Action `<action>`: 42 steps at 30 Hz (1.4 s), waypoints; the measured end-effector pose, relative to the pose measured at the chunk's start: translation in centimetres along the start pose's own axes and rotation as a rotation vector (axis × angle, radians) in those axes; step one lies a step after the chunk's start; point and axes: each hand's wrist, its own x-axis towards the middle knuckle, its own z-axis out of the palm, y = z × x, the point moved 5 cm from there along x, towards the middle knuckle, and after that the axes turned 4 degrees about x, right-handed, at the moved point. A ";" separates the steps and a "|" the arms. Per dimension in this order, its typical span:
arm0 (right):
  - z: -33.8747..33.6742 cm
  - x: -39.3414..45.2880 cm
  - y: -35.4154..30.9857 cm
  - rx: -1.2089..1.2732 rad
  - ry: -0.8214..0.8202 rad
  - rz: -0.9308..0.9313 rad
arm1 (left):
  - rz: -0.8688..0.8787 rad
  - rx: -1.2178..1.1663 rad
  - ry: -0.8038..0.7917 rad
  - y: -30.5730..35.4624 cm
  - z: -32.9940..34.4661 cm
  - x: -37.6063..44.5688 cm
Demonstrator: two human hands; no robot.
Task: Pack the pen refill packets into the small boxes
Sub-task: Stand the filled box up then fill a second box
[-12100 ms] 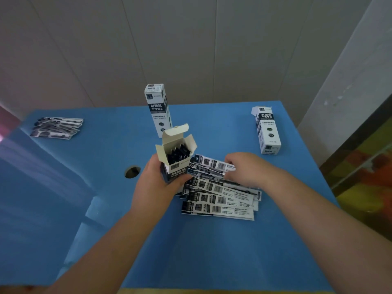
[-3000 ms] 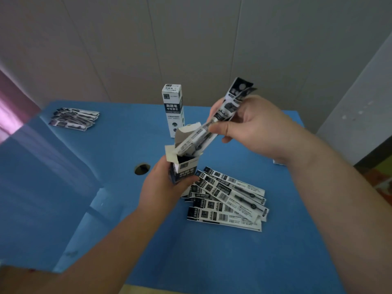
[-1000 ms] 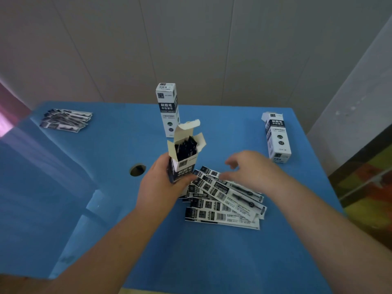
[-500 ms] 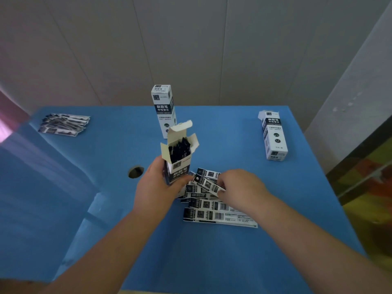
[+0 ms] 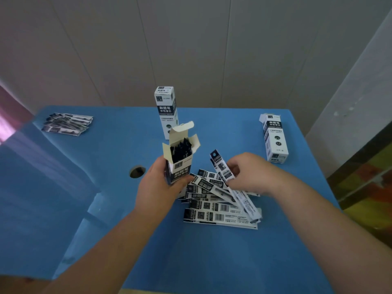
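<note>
In the head view, the right hand (image 5: 250,172), which half a second ago lay flat on the pile of refill packets (image 5: 220,206), now pinches one packet (image 5: 224,169) and has tilted its upper end off the pile, its lower end still down among the others. The left hand (image 5: 158,185) still grips the open box (image 5: 180,160) upright just beside the pile, dark packet ends showing inside. Another packet is on its way in; many remain on the blue table (image 5: 212,262).

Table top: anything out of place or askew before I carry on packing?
Nothing is damaged or spilled. One closed box lies on its side at the far right, while another closed box stands upright. A separate small stack of packets lies at the far left corner, away from the main pile.
</note>
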 end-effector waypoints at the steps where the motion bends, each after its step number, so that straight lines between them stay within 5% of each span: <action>1: -0.4 -0.3 0.0 0.036 0.007 -0.007 | 0.003 0.000 0.001 0.0 0.0 0.0; 10: -4.6 -2.7 -1.3 0.698 0.108 -0.087 | 0.005 -0.014 0.011 0.0 0.0 -0.1; 18: -6.5 -4.7 -5.4 1.177 0.270 -0.481 | 0.004 0.015 0.003 0.0 0.0 -0.1; 27: -7.5 -4.3 -9.1 0.814 0.496 -0.638 | 0.043 0.063 -0.011 0.5 0.1 -0.6; 38: -3.3 -1.0 -9.8 0.127 0.200 -0.380 | 0.063 0.080 -0.029 0.2 0.3 -0.5; 42: -3.3 -1.1 -10.0 0.095 0.187 -0.402 | 0.080 0.070 -0.031 0.5 0.2 -0.5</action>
